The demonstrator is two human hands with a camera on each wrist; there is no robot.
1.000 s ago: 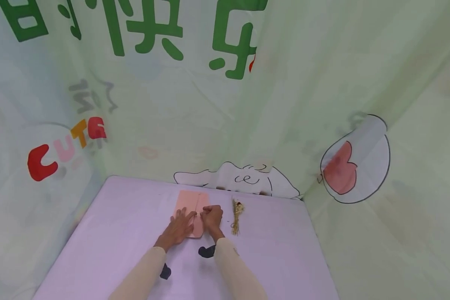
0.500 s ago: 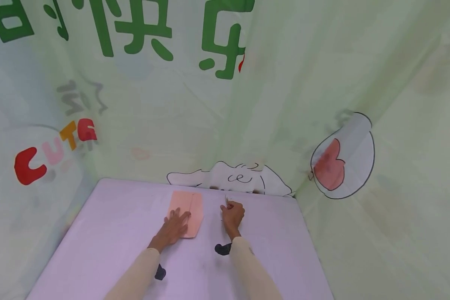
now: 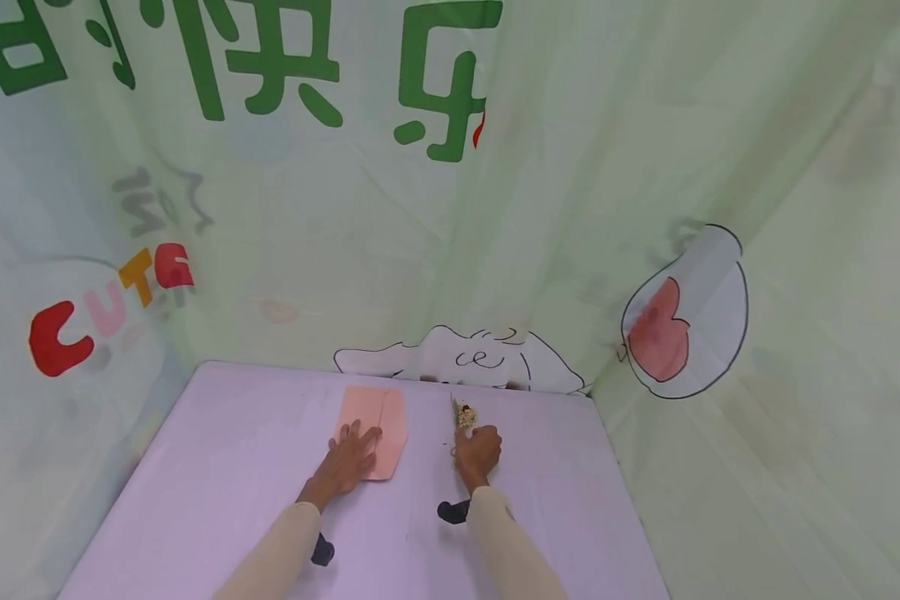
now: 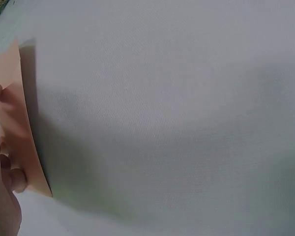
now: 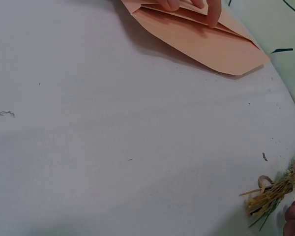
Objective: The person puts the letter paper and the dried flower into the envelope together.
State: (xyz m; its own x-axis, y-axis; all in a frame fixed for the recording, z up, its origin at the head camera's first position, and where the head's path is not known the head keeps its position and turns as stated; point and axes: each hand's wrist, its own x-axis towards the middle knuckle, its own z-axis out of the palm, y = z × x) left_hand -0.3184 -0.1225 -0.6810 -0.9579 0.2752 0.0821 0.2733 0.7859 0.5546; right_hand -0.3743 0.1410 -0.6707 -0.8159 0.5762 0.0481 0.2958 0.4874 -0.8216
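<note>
A pink folded paper envelope lies toward the back of the table, and my left hand rests on it with fingers spread. In the left wrist view the near edge of the envelope lifts a little off the surface. To its right is a small bunch of dried flowers, pale heads away from me. My right hand pinches the bunch below the heads; the thumb and fingertips show only partly in the right wrist view, beside the tied stems. The envelope's flaps meet along a lengthwise seam.
A lilac-covered table carries everything, with printed curtains rising at its back and sides. Small dark bits of plant debris lie near the bunch. Black wrist-camera mounts hang beside the forearms.
My right hand has left the envelope's seam, moved right to the dried flowers, then slid down toward their stems. My left hand stays on the envelope; the head view has shifted slightly.
</note>
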